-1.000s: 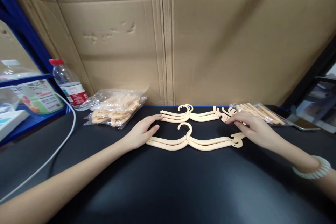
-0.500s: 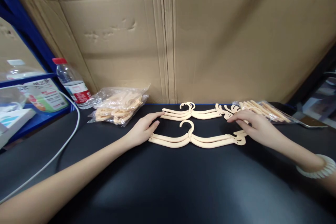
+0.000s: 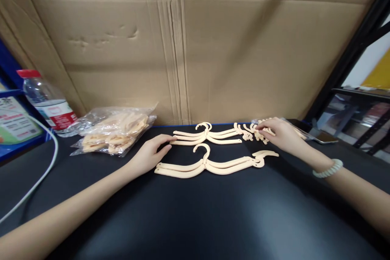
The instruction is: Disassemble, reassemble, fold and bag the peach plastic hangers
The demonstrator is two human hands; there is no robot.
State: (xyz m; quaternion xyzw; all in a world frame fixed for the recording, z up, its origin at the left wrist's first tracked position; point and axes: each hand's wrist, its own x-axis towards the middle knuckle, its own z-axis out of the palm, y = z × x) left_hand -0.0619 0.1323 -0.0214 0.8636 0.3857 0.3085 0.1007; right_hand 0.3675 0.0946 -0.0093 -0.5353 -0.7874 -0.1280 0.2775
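Left hand (image 3: pixel 154 152): open, at rear hangers (image 3: pixel 206 133) | Right hand (image 3: pixel 276 133): grip indeterminate, near small pieces (image 3: pixel 246 135) | Hazard: sideways brush could scatter pieces

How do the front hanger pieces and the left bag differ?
The front hanger pieces lie bare, while the bag holds its pieces in clear plastic. The front hanger pieces are spread in a wide line; in the bag, they're heaped together. Both show pale beige pieces on the black table.
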